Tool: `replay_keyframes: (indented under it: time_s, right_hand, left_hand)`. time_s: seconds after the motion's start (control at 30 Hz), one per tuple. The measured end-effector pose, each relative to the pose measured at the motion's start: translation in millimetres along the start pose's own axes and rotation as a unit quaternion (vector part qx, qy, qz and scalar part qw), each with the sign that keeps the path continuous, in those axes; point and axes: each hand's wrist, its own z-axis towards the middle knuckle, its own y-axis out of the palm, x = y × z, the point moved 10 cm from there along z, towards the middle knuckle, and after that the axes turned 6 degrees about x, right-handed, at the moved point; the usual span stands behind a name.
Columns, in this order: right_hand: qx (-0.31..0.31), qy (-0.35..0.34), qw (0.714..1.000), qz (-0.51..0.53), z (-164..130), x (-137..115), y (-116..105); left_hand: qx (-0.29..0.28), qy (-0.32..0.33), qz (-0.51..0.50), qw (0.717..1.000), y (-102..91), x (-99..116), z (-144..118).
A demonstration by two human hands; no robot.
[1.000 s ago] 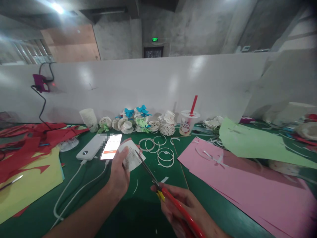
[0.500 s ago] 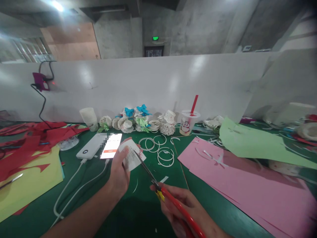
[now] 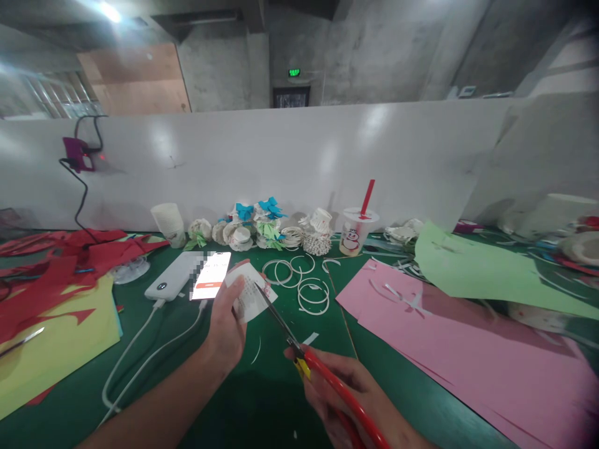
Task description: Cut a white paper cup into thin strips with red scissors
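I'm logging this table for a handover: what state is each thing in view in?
Left hand: closed on the white paper
Right hand: gripping the scissors
Scissors: blades at the paper, opening unclear
Phone: lit, plugged in
Power bank: plugged in
Drink cup: upright, lidded, straw in
White rings: lying flat
Pink sheets: stacked
Green sign: lit
Ceiling lamp: lit

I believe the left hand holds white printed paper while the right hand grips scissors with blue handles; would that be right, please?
Not quite: the head view shows that the scissors have red handles, not blue. The right hand does grip them, and the left hand does hold white printed paper.
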Motion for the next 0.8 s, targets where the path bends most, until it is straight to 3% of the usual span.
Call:
replay_keyframes:
  time_s: [0.5, 0.8]
  right_hand:
    - [0.014, -0.016, 1.0, -0.02, 0, -2, 0]
    - [0.03, -0.045, 0.995, -0.082, -2, -11, -1]
  left_hand:
    - [-0.006, -0.004, -0.003, 1.0, 0.2, -1, 2]
    - [0.007, -0.008, 0.007, 1.0, -3.8, -4, 4]
